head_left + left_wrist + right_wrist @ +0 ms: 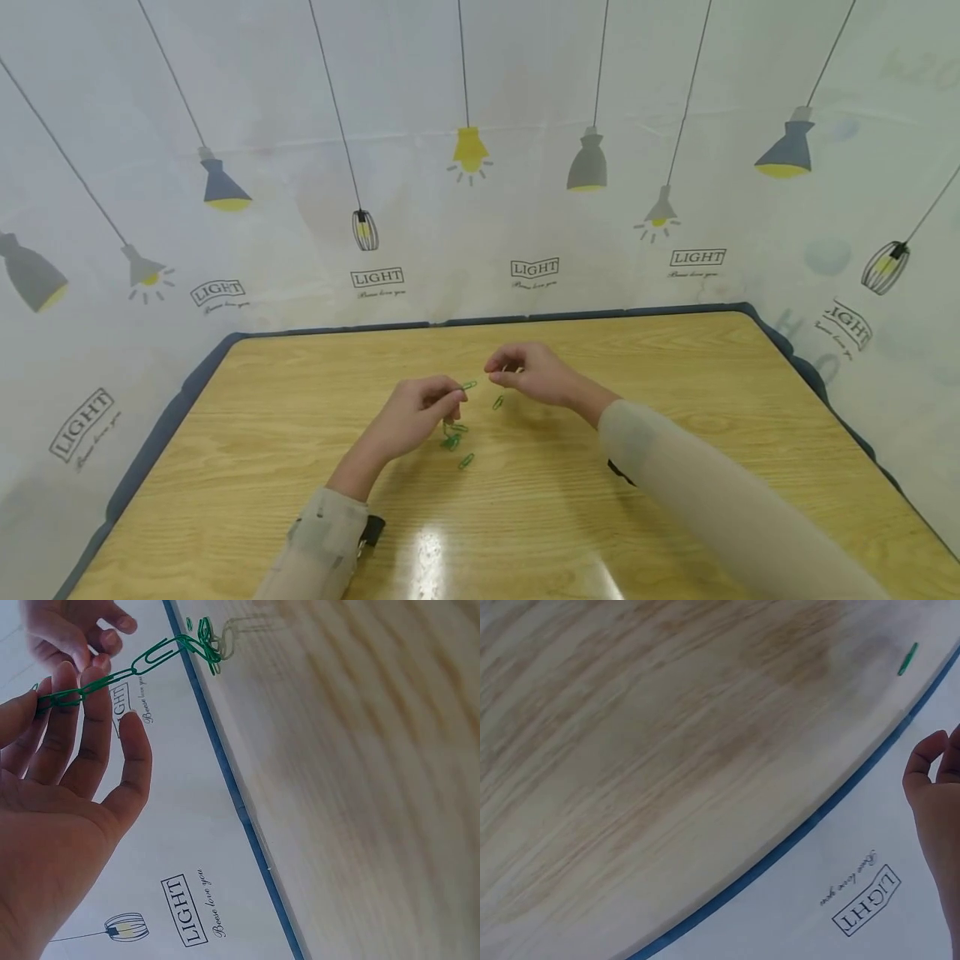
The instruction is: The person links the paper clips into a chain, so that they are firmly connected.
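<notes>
My left hand pinches the end of a chain of green paper clips between thumb and fingertips. One paper clip sticks out past those fingertips toward the right hand. The chain runs down from the hand, its lower links bunched in a cluster at the tabletop. My right hand hovers just across from it, thumb and fingers loosely bent, with no clip showing between the tips. In the right wrist view only part of this hand shows, its fingertips cut off by the frame.
Beneath the right hand's fingertips a loose green paper clip lies on the wooden table. Another paper clip lies nearer the front. Blue edging borders the table, and a white printed sheet rises behind it.
</notes>
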Demonstrator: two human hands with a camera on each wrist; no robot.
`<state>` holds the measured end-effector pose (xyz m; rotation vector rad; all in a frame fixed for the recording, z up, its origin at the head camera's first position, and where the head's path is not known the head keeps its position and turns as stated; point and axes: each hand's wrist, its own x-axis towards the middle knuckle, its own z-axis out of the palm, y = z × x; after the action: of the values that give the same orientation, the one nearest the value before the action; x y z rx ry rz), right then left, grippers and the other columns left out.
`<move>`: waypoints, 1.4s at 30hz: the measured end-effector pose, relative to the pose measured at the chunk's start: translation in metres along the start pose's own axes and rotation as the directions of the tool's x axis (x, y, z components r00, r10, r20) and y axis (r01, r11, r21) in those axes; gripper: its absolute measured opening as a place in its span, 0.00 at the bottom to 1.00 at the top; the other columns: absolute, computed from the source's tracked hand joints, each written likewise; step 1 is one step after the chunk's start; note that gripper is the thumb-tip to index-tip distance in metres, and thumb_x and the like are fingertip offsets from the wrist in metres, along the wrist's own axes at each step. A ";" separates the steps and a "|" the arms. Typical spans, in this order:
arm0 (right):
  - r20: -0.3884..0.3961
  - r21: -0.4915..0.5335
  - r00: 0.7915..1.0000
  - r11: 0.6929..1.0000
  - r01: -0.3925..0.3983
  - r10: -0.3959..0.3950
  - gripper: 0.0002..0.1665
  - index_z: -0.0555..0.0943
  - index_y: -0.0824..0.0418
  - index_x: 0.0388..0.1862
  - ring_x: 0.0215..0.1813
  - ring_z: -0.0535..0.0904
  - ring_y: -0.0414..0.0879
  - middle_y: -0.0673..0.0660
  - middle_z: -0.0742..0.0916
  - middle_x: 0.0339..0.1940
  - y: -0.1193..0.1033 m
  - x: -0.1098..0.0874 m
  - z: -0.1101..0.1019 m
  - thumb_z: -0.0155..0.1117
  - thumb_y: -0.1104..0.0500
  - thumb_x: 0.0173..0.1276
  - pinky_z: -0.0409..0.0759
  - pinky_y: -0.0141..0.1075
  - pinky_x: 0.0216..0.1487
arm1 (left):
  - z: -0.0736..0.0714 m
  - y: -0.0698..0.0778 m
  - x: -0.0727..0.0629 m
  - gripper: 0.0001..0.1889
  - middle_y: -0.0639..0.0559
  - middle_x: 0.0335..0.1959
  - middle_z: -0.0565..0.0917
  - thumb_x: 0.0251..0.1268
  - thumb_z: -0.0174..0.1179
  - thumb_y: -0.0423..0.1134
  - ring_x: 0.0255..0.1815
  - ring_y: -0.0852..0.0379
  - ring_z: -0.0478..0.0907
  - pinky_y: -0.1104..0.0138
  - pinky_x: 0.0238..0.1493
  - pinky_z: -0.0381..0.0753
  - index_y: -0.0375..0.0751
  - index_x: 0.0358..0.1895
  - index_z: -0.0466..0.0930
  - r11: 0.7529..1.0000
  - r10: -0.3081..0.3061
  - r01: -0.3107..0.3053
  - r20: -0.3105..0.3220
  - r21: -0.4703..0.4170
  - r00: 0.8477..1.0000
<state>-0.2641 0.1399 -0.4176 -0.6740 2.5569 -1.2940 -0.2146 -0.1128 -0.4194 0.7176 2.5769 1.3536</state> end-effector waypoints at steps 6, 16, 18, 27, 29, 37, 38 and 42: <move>0.011 -0.015 1.000 1.000 -0.024 0.024 0.12 0.87 0.64 0.54 0.49 0.84 0.45 0.56 0.90 0.49 0.014 0.010 0.004 0.68 0.59 0.78 0.83 0.38 0.52 | 0.000 0.001 -0.001 0.13 0.47 0.37 0.88 0.87 0.54 0.44 0.39 0.50 0.84 0.63 0.42 0.83 0.45 0.50 0.87 1.000 -0.006 0.006 0.002 0.004 1.000; 0.075 -0.061 0.982 0.984 -0.167 0.171 0.06 0.90 0.55 0.48 0.46 0.79 0.43 0.51 0.90 0.45 0.039 0.012 0.010 0.71 0.60 0.75 0.78 0.36 0.53 | -0.002 0.003 -0.002 0.13 0.44 0.37 0.88 0.86 0.55 0.43 0.39 0.47 0.85 0.64 0.42 0.82 0.43 0.50 0.88 1.000 -0.022 0.022 0.001 0.007 1.000; 0.084 -0.040 0.982 0.985 -0.167 0.170 0.06 0.90 0.55 0.48 0.46 0.78 0.44 0.51 0.90 0.44 0.041 0.011 0.011 0.72 0.60 0.74 0.77 0.37 0.53 | -0.002 0.001 -0.003 0.12 0.44 0.37 0.88 0.86 0.55 0.43 0.39 0.47 0.85 0.64 0.41 0.82 0.43 0.50 0.88 1.000 -0.025 0.025 0.001 0.007 1.000; 0.114 -0.072 0.983 0.988 -0.139 0.147 0.05 0.90 0.54 0.45 0.46 0.77 0.44 0.52 0.87 0.45 0.042 0.013 0.017 0.74 0.58 0.73 0.77 0.36 0.51 | -0.003 -0.004 -0.006 0.12 0.42 0.37 0.88 0.86 0.55 0.45 0.38 0.48 0.84 0.65 0.41 0.82 0.46 0.49 0.88 1.000 -0.007 0.007 0.000 0.003 1.000; 0.115 -0.089 0.981 0.986 -0.144 0.153 0.02 0.90 0.54 0.42 0.47 0.77 0.44 0.52 0.86 0.46 0.042 0.013 0.017 0.74 0.58 0.73 0.77 0.37 0.52 | -0.003 -0.002 -0.007 0.12 0.42 0.37 0.88 0.85 0.56 0.44 0.38 0.46 0.84 0.65 0.41 0.81 0.45 0.49 0.88 1.000 -0.008 0.008 -0.004 -0.004 1.000; 0.128 -0.112 0.977 0.982 -0.154 0.168 0.05 0.86 0.55 0.37 0.47 0.77 0.46 0.53 0.84 0.45 0.043 0.009 0.014 0.70 0.59 0.77 0.77 0.38 0.52 | 0.001 -0.002 -0.006 0.12 0.41 0.36 0.88 0.85 0.56 0.44 0.39 0.40 0.85 0.66 0.40 0.82 0.45 0.49 0.88 1.000 0.018 -0.018 -0.014 -0.014 1.000; 0.136 -0.118 0.977 0.981 -0.152 0.167 0.05 0.86 0.55 0.38 0.47 0.77 0.45 0.53 0.84 0.45 0.043 0.009 0.013 0.69 0.59 0.78 0.77 0.38 0.52 | 0.002 -0.002 -0.006 0.12 0.41 0.36 0.88 0.85 0.56 0.44 0.39 0.41 0.85 0.66 0.40 0.82 0.46 0.49 0.88 1.000 0.016 -0.016 -0.015 -0.011 1.000; 0.172 -0.132 0.968 0.978 -0.160 0.182 0.04 0.82 0.57 0.42 0.46 0.77 0.45 0.53 0.83 0.43 0.041 0.008 0.006 0.64 0.59 0.81 0.77 0.38 0.51 | 0.004 -0.003 -0.003 0.12 0.43 0.36 0.88 0.85 0.56 0.45 0.38 0.45 0.84 0.66 0.40 0.81 0.46 0.49 0.88 1.000 0.006 -0.006 -0.007 0.008 1.000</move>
<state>-0.2816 0.1532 -0.4536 -0.5507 2.4914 -0.9859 -0.2116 -0.1128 -0.4245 0.7232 2.5888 1.3506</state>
